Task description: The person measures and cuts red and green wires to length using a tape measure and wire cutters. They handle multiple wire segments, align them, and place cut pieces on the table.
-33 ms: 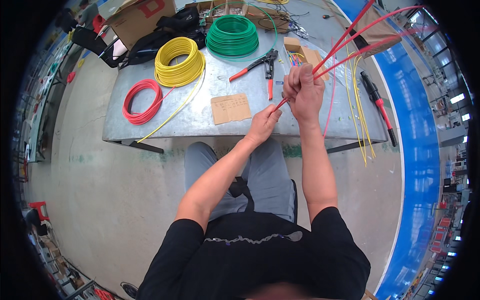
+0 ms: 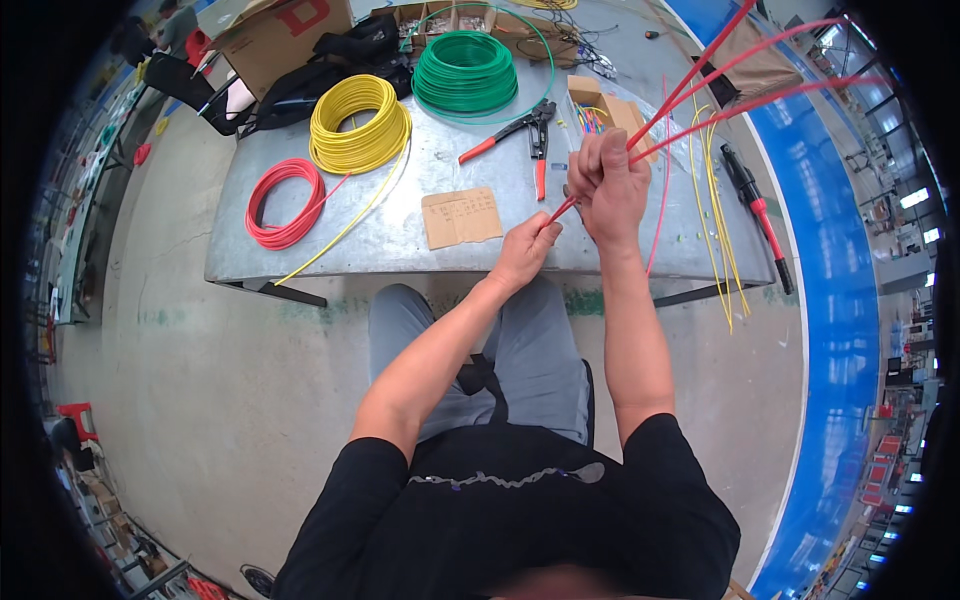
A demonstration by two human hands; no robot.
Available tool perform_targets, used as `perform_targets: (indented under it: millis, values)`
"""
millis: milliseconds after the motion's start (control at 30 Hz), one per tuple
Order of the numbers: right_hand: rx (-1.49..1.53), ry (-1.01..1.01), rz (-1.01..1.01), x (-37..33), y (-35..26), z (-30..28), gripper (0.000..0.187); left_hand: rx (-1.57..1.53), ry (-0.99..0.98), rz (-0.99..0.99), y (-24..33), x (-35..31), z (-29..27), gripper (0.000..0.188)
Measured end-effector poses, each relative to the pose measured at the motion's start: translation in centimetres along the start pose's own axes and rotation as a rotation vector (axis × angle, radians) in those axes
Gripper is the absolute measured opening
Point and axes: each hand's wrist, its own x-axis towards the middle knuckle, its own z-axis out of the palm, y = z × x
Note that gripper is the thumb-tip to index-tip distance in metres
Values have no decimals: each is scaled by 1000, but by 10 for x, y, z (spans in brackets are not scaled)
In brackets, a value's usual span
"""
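Note:
Several red wires (image 2: 690,89) run in a bundle through both my hands above the table's front edge. My left hand (image 2: 527,248) is closed around their near end. My right hand (image 2: 612,190) is closed on the same wires farther up, thumb raised, and their loose ends fan out to the upper right. Beyond the hands lie crimping pliers (image 2: 540,120) with red handles. A brown cardboard piece (image 2: 461,218) with handwriting is left of my left hand. Right behind my right hand is an open small box (image 2: 622,108) with coloured wire pieces.
On the grey table (image 2: 390,235) are a red wire coil (image 2: 258,222), a yellow coil (image 2: 330,150) and a green coil (image 2: 465,95). Yellow wires (image 2: 718,220) and a black-and-red tool (image 2: 757,212) reach past the right front edge. A large carton (image 2: 262,50) is at the back left.
The loose ends of the red wires have swung slightly, the lower strands shifting downward. Both hands stay in nearly the same place with their grip unchanged.

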Motion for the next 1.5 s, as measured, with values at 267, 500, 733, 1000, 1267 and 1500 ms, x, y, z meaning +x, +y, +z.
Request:
perform_targets:
  millis: [267,500,733,1000,1267,1500]
  values:
    - [20,-11,-4,13,-7,-1,49,-8,63,66,4,1,4,45]
    - [67,35,19,7,1,-14,51,33,30,80,-16,2,1,59]
    - [100,32,27,11,5,-21,47,-94,2,66,-24,5,-1,68]
    - [234,-3,175,1,-23,-29,49,-490,-458,-310,23,-53,-24,63]
    - [364,9,323,-55,-15,0,35,-838,-423,-455,64,-129,-12,44]
    - [-318,203,249,-119,-3,19,38,-524,-190,-321,88,-135,5,35]
